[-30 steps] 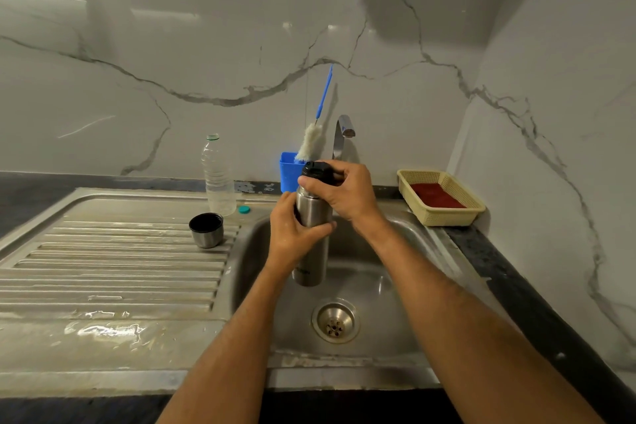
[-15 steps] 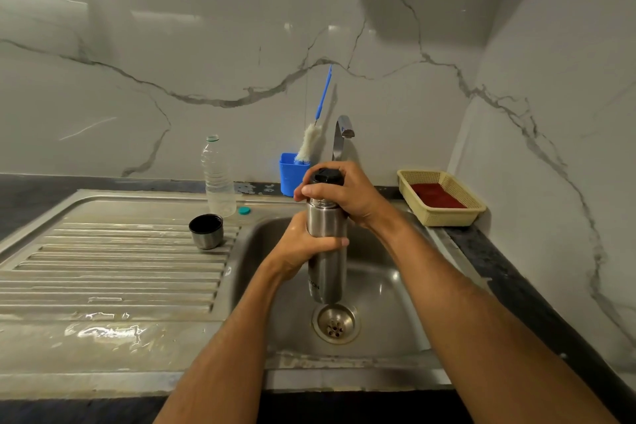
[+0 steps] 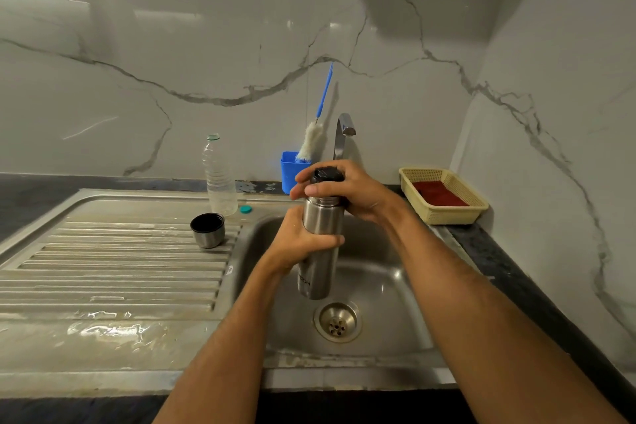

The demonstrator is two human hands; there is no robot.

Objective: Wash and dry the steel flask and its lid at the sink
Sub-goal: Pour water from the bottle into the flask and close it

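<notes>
Plastic water bottle [image 3: 219, 175], teal cap [image 3: 245, 209], blue holder [image 3: 290, 171], yellow basket [image 3: 444, 194]

Two bare forearms seen, no sleeves; left hand [image 3: 303, 241] and right hand [image 3: 347, 191] unadorned, ungloved.

veined marble walls [image 3: 172, 62] (glossy), dark countertop [image 3: 516, 272]

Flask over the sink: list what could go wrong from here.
1. The left hand alone holds the steel flask above the basin; if that grip slips while the right hand twists the black stopper, the flask may drop onto the drain.
2. A freed stopper could fall into the sink.
3. An elbow swing might knock the cup lid off the drainboard.
</notes>
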